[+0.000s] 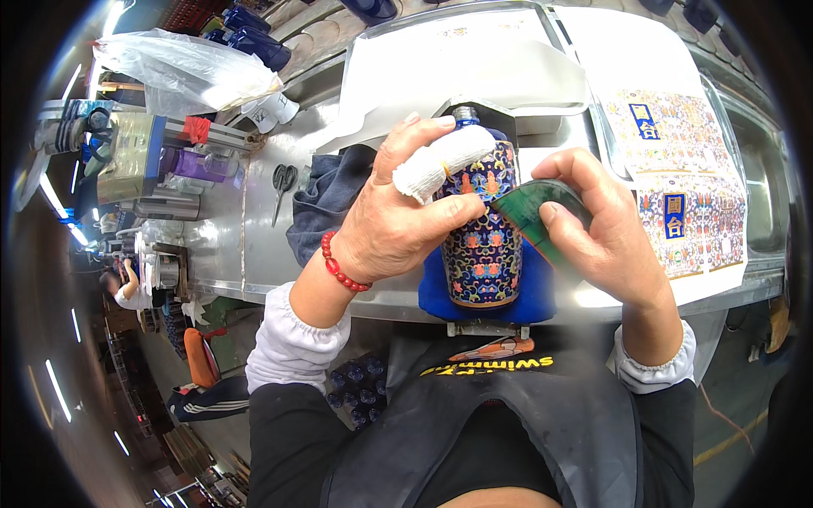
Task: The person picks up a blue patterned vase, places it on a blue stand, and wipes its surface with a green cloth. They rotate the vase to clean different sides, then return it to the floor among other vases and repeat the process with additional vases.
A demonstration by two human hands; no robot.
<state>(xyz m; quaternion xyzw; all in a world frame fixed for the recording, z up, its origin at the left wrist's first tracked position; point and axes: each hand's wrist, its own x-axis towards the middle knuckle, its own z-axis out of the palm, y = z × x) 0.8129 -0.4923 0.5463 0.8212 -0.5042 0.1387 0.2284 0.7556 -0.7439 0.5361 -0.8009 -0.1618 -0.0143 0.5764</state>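
A dark blue bottle (484, 262) with a dense, colourful floral pattern lies on a blue padded rest (434, 292), its neck pointing away from me. My left hand (381, 203) grips it from the left, the thumb pressed on the pattern. One finger of that hand is wrapped in white cloth (457, 158) tied with a yellow band and crosses the bottle's shoulder. Between the thumb and fingers of my right hand (605, 229) is a flat green scraper (533, 212); its pointed corner reaches the bottle's right side, close to my left thumb.
Printed pattern sheets (677, 169) lie on the right of the metal table, beside a sink (766, 203). White paper (449, 76) covers a tray at the back. A dark cloth (326, 199) and black scissors (284, 186) lie left. Several blue bottles (356, 389) stand below.
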